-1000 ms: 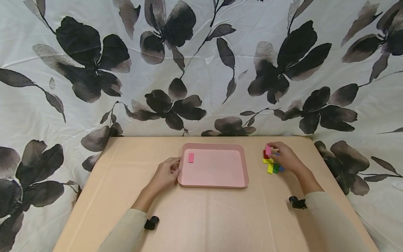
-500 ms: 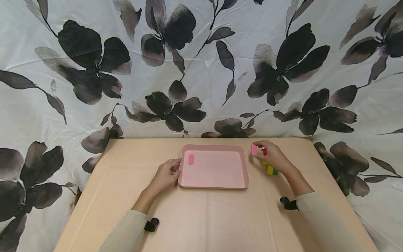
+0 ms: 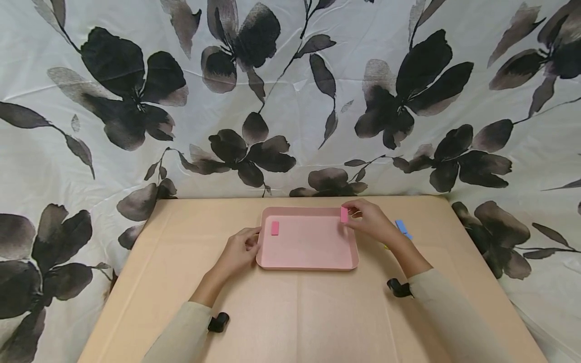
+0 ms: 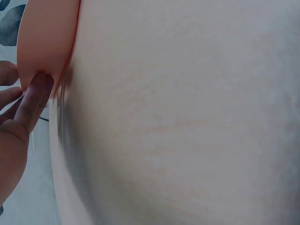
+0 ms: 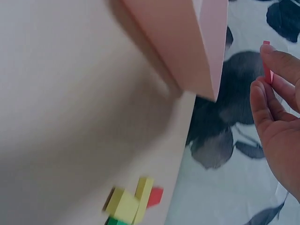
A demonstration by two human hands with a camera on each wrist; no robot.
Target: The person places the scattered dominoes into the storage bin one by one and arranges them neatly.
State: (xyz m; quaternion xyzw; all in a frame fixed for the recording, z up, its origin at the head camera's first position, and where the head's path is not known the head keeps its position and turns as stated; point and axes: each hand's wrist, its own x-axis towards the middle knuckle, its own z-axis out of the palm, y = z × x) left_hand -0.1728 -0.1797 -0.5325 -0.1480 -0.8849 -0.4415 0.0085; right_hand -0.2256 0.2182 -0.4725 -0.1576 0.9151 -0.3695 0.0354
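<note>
Over the right end of the pink tray, my right hand pinches a pink block upright between thumb and fingertips. The right wrist view shows the same block, held above the level of the tray's wall. A second pink block lies inside the tray near its upper left corner. My left hand holds the tray's left edge. In the left wrist view the thumb presses on the tray's outer wall, with the other fingers partly hidden behind it.
Right of the tray is a small pile of blocks, mostly hidden by my right arm; a blue block shows. The right wrist view shows yellow blocks, a red block and a green block. A floral cloth hangs behind the table.
My right hand has carried the pink block leftward from the pile to above the tray's right end. The left hand has stayed at the tray's left edge.
</note>
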